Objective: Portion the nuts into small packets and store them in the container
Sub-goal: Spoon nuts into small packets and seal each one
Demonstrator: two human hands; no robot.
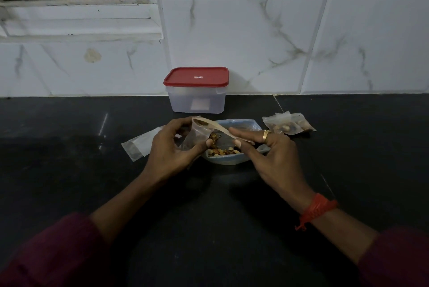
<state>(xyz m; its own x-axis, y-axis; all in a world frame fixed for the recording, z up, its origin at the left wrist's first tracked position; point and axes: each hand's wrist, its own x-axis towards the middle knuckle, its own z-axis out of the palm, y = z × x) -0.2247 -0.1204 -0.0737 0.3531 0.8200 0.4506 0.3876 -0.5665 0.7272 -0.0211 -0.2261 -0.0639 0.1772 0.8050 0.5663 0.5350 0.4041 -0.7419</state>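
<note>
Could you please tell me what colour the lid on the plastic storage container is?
Red: the rectangular lid closes the translucent plastic container, seen best in the head view.

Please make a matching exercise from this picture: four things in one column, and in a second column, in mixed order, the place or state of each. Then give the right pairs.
Things:
1. container
2. filled packets
3. empty packets
4. open packet

Places or states:
A. lying flat on the counter beside the left hand
B. held open over the blue dish of nuts
C. against the tiled wall, red lid on
D. on the counter beyond the right hand

Pairs: 1-C, 2-D, 3-A, 4-B
</note>
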